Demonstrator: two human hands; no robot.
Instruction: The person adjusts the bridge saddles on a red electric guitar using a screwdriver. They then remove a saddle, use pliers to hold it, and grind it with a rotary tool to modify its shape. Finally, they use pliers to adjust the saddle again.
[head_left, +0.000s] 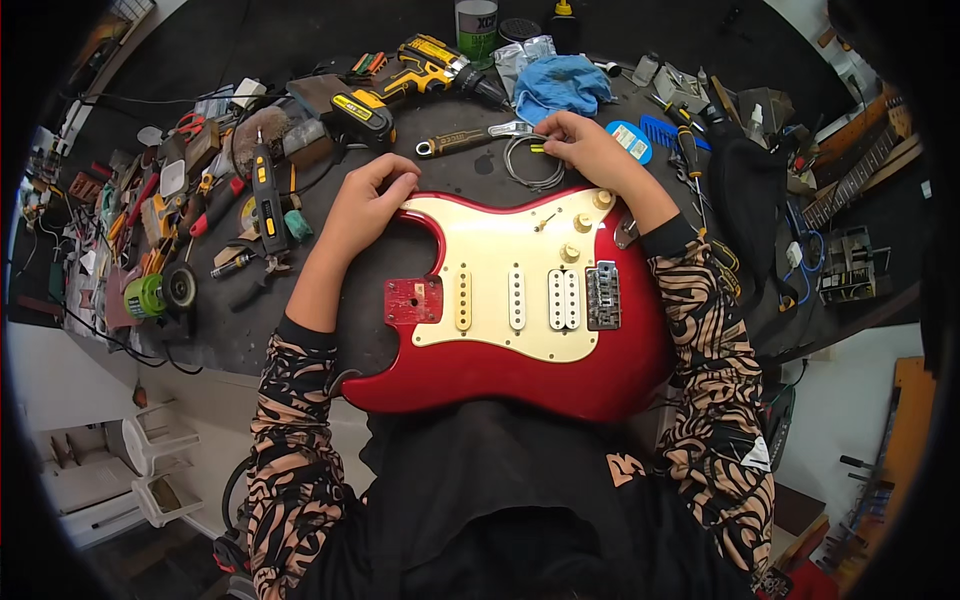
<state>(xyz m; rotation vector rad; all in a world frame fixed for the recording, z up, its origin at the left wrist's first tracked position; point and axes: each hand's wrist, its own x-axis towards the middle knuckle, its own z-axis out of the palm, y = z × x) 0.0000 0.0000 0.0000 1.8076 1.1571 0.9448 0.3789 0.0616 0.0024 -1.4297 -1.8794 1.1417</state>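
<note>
A red electric guitar body (630,375) lies before me, with a cream pickguard (490,235), white and cream pickups, knobs and a metal bridge; its neck pocket is bare. My left hand (372,200) rests by the upper left horn, its fingers loosely curled toward the thumb; whatever lies inside them is hidden. Beyond the body's far edge, my right hand (585,150) has thumb and fingers closed at the rim of a coil of thin grey cable (533,180), near a yellow tag on it. An adjustable wrench (455,142) lies just left of the coil.
A yellow cordless drill (430,62), a battery (362,118) and a blue cloth (562,85) lie at the back. On the left are a rotary tool (266,195), a green grinder (160,288) and much clutter. Screwdrivers (690,150) and a guitar neck (855,175) are at right.
</note>
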